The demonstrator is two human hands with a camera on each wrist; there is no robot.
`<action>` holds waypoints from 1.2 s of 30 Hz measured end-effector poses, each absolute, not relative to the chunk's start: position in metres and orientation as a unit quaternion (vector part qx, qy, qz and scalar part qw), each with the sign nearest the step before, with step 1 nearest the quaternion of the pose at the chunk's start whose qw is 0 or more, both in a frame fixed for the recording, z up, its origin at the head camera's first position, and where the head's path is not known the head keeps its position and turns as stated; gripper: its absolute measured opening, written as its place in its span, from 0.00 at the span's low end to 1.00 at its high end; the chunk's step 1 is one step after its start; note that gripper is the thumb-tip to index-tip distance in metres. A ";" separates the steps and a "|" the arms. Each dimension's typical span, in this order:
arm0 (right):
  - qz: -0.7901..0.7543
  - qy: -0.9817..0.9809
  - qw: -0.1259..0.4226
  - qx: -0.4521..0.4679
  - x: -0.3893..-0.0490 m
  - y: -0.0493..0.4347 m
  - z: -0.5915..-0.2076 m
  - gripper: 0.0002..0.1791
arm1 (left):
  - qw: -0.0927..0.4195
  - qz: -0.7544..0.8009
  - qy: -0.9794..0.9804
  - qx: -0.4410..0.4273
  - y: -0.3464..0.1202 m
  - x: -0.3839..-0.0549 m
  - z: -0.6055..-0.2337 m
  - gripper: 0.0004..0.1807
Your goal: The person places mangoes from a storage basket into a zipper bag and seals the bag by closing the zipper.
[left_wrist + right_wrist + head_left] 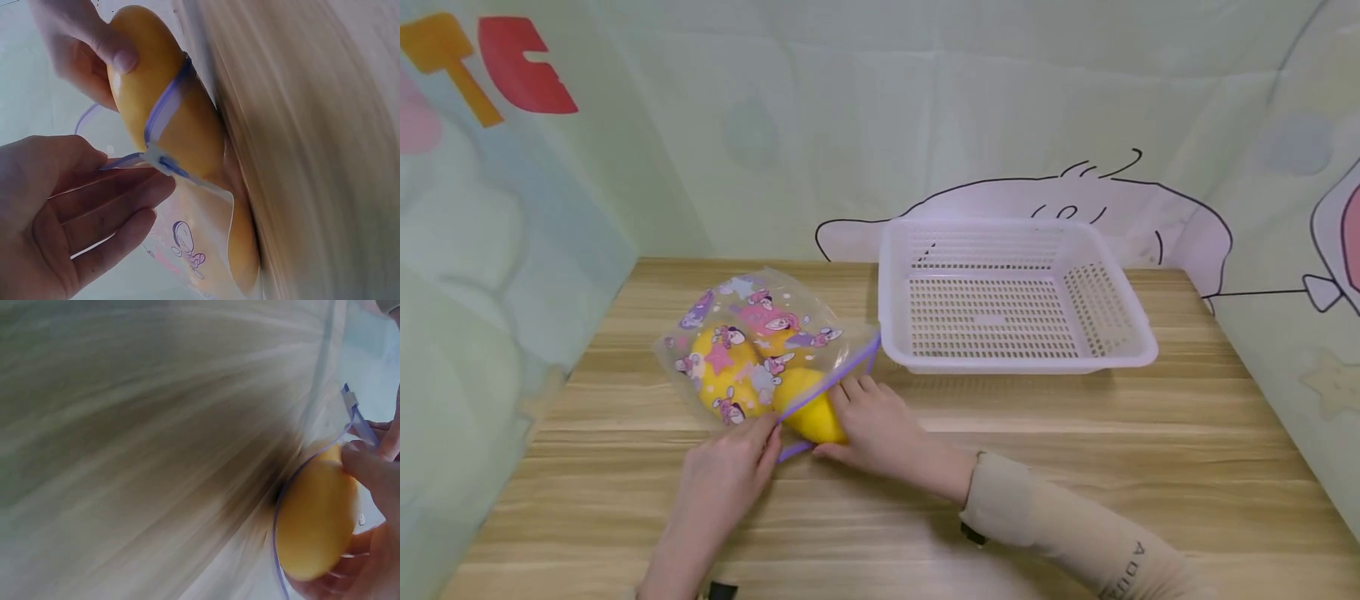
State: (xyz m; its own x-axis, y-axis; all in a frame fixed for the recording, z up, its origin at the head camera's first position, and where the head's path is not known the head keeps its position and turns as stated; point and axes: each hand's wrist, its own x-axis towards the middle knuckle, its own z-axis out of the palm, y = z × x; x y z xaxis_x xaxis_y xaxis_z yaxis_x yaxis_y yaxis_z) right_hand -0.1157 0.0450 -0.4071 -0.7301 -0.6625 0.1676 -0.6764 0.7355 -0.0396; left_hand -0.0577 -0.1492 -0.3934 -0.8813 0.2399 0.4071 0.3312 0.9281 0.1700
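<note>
A clear zip bag (842,333) printed with pink and purple cartoon figures lies on the table, its purple-edged mouth facing the lower right. Yellow and orange fruit (726,375) shows through its film. My left hand (730,467) pinches the bag's rim near the pale slider (161,159), the other fingers loosely bent. At the mouth, my right hand (880,429) grips a smooth, mango-like yellow fruit (820,417), thumb on one side and fingers on the other. This fruit lies partly inside the bag, with the purple zip strip (165,103) crossing over it.
A white plastic basket (1000,362) with perforated walls stands behind and right of the bag, close to the bag's far corner. The wood-grain table (1075,433) backs onto a printed cloth (775,133), which also rises at both sides.
</note>
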 end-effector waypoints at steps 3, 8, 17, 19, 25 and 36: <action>0.061 -0.919 0.035 0.387 -0.117 0.042 -0.407 0.46 | 0.190 -0.115 -0.964 -0.148 -0.149 -0.058 -0.394 0.05; 0.107 -0.911 -0.002 0.399 -0.122 0.038 -0.409 0.49 | 0.197 -0.113 -0.960 -0.163 -0.148 -0.058 -0.396 0.06; 0.256 -0.899 -0.037 0.353 -0.141 0.025 -0.424 0.50 | 0.231 -0.119 -0.948 -0.183 -0.148 -0.058 -0.401 0.08; 0.257 -0.901 -0.034 0.348 -0.145 0.022 -0.428 0.49 | 0.238 -0.120 -0.946 -0.184 -0.148 -0.058 -0.401 0.08; 0.235 -0.912 -0.007 0.336 -0.150 0.011 -0.432 0.45 | 0.241 -0.121 -0.946 -0.181 -0.149 -0.058 -0.402 0.09; 0.177 -0.944 -0.027 0.277 -0.165 -0.015 -0.430 0.38 | 0.253 -0.122 -0.940 -0.191 -0.151 -0.058 -0.403 0.10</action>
